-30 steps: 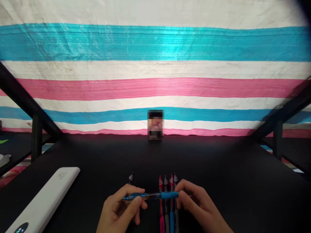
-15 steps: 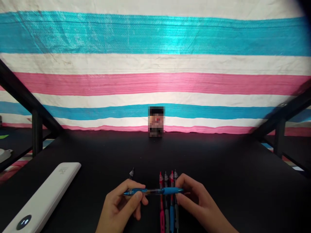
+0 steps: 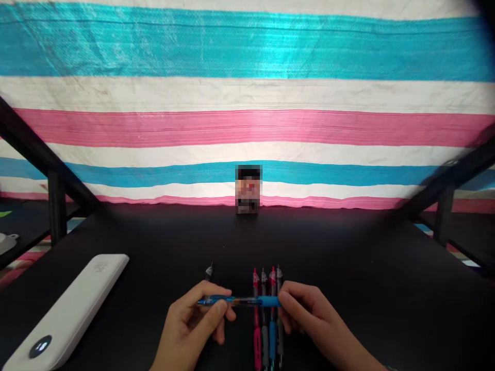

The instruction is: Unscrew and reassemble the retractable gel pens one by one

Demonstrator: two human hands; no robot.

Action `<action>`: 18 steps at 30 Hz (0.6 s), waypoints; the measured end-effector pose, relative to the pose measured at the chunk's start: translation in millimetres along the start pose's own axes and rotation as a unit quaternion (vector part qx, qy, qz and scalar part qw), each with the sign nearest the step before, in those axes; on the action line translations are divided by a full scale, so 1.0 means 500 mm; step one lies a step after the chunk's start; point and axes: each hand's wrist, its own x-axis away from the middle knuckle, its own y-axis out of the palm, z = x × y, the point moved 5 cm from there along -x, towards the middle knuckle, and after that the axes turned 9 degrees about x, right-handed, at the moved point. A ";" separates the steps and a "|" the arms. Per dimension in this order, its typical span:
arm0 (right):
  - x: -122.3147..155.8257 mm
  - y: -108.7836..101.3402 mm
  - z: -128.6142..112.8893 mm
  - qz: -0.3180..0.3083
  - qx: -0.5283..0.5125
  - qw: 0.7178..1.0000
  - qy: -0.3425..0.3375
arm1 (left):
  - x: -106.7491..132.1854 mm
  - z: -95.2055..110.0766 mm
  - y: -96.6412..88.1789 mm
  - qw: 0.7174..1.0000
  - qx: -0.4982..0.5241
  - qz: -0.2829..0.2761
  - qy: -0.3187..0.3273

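Observation:
A blue click pen [image 3: 247, 301] lies level between my two hands, above the black table. My left hand [image 3: 201, 319] pinches its clip end between thumb and fingers. At the other end, the thumb and forefinger of my right hand [image 3: 303, 309] close over the tip beyond the blue grip. Beneath it, several pens stand in a row pointing away from me: a pink-red pen [image 3: 257, 319], a grey-gripped pen [image 3: 264, 314], a red-topped pen with a blue grip [image 3: 273, 324] and a dark pen [image 3: 280, 330]. Another dark pen [image 3: 209, 271] is mostly hidden behind my left hand.
A long white device with a round dark display [image 3: 73, 309] lies on the left of the black table [image 3: 174, 237]. A small pixelated object [image 3: 248, 189] stands at the back edge. Black metal bars [image 3: 57, 206] flank the table before a striped sheet [image 3: 247, 129].
My right thumb and forefinger have closed over the blue pen's tip, which showed before. My left hand keeps its hold. The view has tilted slightly.

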 end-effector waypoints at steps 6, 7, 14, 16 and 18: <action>0.002 -0.002 0.001 -0.001 -0.031 1.000 0.003 | -0.001 -0.001 0.001 1.000 0.008 -0.001 -0.012; 0.001 -0.002 0.004 -0.001 -0.027 1.000 0.007 | -0.001 -0.002 0.001 1.000 0.010 -0.001 -0.014; -0.007 0.003 0.019 -0.008 -0.072 0.997 0.021 | 0.000 -0.003 0.002 1.000 0.011 0.001 -0.013; -0.007 0.002 0.020 -0.005 -0.074 0.997 0.022 | 0.000 -0.004 0.002 1.000 0.009 0.003 -0.012; -0.006 -0.003 0.021 0.012 -0.084 0.996 0.027 | -0.001 -0.004 0.001 1.000 0.009 0.006 -0.012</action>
